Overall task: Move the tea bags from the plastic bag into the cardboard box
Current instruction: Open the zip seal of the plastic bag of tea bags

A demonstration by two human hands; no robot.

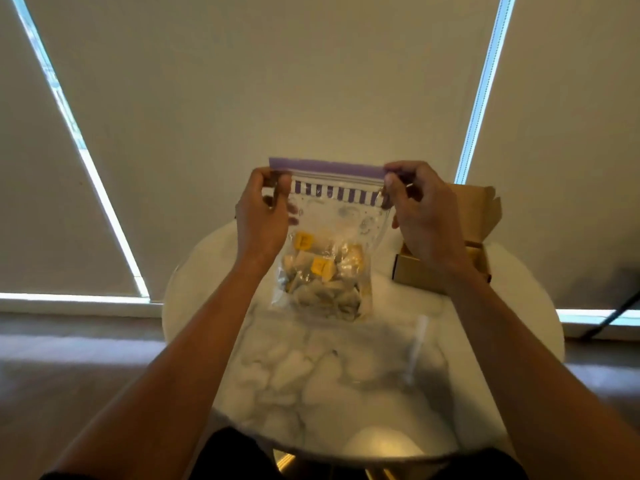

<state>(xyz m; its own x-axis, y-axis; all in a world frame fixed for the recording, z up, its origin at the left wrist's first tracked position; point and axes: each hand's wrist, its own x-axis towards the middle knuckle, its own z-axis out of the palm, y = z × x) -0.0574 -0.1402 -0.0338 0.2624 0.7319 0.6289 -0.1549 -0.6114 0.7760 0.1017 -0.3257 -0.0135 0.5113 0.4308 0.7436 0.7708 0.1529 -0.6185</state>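
Watching the head cam feed here, so this is just my read. The plastic bag [329,216] is held upright over the counter [346,375]. My left hand [265,216] pinches the top left corner and my right hand [422,216] pinches the top right corner, both with fingers curled onto the plastic just under the purple zip strip [325,166]. The tea bags [322,275] are all slumped in the bottom half of the bag, yellow tags showing. I can't tell if the bag's bottom edge touches the counter or hangs just above it.

The zip looks flat and closed to me, so I'd say the step in hand is getting it open. None of the tea bags look moved yet.

Tips for doing it well: shift each pinch onto a separate lip of the zip near the middle and peel apart there, since pulling on the corners only stretches the plastic. Keep the mouth pointing up so nothing tips out. The cardboard box [412,271] sits on the counter just behind my right hand with its lid flipped up, so once the bag's open I'd carry it over there before taking anything out.
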